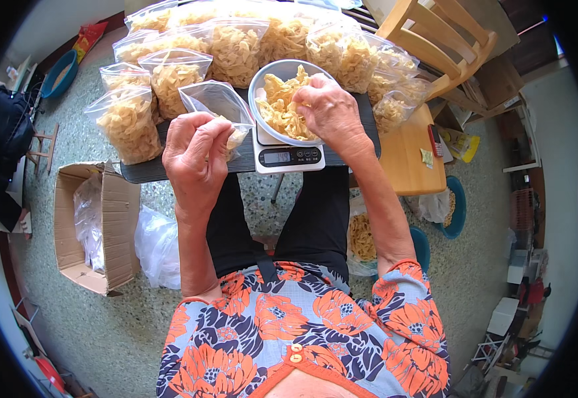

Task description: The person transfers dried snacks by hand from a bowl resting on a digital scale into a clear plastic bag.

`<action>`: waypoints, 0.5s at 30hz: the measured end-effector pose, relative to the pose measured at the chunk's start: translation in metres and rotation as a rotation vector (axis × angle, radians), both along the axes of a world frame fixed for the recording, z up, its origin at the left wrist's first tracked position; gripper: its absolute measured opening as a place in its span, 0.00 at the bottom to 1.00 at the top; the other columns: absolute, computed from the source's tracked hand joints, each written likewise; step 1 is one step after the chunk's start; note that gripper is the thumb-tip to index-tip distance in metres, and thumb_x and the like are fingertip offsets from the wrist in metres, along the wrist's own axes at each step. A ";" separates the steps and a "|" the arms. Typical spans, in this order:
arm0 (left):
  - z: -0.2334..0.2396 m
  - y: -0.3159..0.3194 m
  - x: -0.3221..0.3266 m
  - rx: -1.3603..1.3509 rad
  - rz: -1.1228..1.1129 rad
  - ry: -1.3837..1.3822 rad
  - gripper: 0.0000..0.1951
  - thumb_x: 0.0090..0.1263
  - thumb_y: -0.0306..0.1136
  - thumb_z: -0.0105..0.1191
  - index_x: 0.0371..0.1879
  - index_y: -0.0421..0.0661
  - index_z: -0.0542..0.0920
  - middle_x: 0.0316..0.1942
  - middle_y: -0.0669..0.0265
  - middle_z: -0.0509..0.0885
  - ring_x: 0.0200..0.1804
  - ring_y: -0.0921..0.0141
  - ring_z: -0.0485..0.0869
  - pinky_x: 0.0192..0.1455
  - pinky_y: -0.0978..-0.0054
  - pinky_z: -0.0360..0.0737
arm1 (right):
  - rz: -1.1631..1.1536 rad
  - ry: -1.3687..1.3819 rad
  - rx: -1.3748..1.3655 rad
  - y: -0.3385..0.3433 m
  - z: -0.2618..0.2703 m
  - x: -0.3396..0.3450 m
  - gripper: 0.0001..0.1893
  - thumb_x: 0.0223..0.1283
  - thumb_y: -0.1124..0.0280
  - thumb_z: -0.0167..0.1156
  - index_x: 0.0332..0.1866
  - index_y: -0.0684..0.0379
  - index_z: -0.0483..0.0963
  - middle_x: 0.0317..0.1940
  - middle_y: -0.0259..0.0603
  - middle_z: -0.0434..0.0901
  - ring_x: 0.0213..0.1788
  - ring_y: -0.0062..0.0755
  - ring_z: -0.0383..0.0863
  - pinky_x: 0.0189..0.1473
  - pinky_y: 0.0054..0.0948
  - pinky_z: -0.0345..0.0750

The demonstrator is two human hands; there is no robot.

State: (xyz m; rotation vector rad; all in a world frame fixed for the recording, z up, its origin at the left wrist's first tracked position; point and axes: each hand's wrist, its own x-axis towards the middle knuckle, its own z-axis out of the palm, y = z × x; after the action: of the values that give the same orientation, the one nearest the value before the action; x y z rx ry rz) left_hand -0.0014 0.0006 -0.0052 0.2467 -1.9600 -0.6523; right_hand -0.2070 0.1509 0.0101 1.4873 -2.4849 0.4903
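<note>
A white-rimmed plastic bowl [255,110] stands on a digital kitchen scale [291,164] with a lit display. Thin, curled, pale-yellow dried food pieces [283,109] lie in the bowl. My right hand [331,112] reaches over its right side, fingertips pinched on some pieces. To the left, a clear zip bag [214,97] gapes at the top. My left hand [197,149] is at the bag's near side, thumb and fingers closed on a small pale piece [234,137]. The hand hides the bag's lower part.
Filled zip bags [236,52] crowd the dark tabletop [144,171] behind and to the left. A wooden chair [413,164] at right holds a red phone [435,141]. An open cardboard box [119,224] and plastic bag [157,246] lie on the floor. Another person's dark sleeve [8,199] shows far left.
</note>
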 end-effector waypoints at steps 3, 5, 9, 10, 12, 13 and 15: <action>0.001 -0.001 0.000 -0.007 0.000 0.001 0.09 0.63 0.17 0.70 0.40 0.41 0.89 0.38 0.62 0.85 0.42 0.65 0.85 0.46 0.69 0.82 | -0.010 -0.112 -0.152 0.010 0.012 -0.003 0.05 0.57 0.70 0.72 0.38 0.56 0.86 0.40 0.44 0.81 0.46 0.47 0.86 0.49 0.42 0.83; 0.000 0.000 -0.001 -0.010 -0.003 0.000 0.09 0.63 0.17 0.70 0.40 0.41 0.89 0.38 0.62 0.85 0.42 0.65 0.85 0.46 0.69 0.82 | 0.003 -0.117 -0.225 0.017 0.012 -0.012 0.07 0.58 0.70 0.73 0.39 0.59 0.86 0.35 0.40 0.83 0.38 0.39 0.86 0.42 0.37 0.83; -0.001 0.003 -0.002 -0.014 -0.020 -0.026 0.09 0.63 0.17 0.70 0.40 0.41 0.89 0.39 0.61 0.85 0.42 0.64 0.85 0.45 0.69 0.82 | -0.073 -0.733 -0.587 0.026 0.010 -0.020 0.11 0.65 0.67 0.75 0.41 0.65 0.85 0.26 0.30 0.84 0.25 0.15 0.75 0.29 0.23 0.75; -0.002 0.003 -0.003 -0.016 -0.024 -0.021 0.09 0.63 0.17 0.70 0.40 0.41 0.89 0.39 0.61 0.85 0.42 0.64 0.85 0.45 0.69 0.82 | -0.098 -0.991 -0.674 0.028 0.013 -0.020 0.11 0.66 0.66 0.75 0.42 0.64 0.85 0.27 0.30 0.84 0.25 0.13 0.74 0.26 0.20 0.72; -0.003 0.004 -0.004 -0.029 -0.029 -0.022 0.09 0.63 0.17 0.70 0.40 0.42 0.89 0.39 0.61 0.85 0.42 0.64 0.85 0.45 0.69 0.82 | -0.121 -1.360 -0.838 0.029 0.015 -0.018 0.11 0.67 0.66 0.74 0.45 0.63 0.85 0.29 0.30 0.84 0.23 0.05 0.70 0.20 0.13 0.61; -0.004 0.004 -0.005 -0.031 -0.032 -0.018 0.09 0.63 0.17 0.70 0.40 0.42 0.89 0.39 0.61 0.85 0.42 0.64 0.85 0.45 0.69 0.82 | -0.120 -1.355 -0.841 0.029 0.015 -0.017 0.11 0.67 0.66 0.74 0.45 0.63 0.85 0.29 0.30 0.84 0.23 0.05 0.70 0.20 0.13 0.61; -0.005 0.004 -0.006 -0.024 -0.042 -0.032 0.10 0.62 0.17 0.70 0.40 0.42 0.89 0.38 0.62 0.84 0.41 0.65 0.85 0.44 0.68 0.82 | -0.082 -1.460 -0.893 0.027 0.018 -0.012 0.10 0.69 0.67 0.73 0.45 0.63 0.85 0.30 0.29 0.83 0.23 0.06 0.70 0.21 0.12 0.61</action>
State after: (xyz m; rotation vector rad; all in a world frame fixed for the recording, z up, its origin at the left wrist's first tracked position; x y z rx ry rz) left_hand -0.0076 0.0051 -0.0105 0.2021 -2.0072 -0.6552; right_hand -0.2193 0.1775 0.0278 0.5850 -2.1841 2.9159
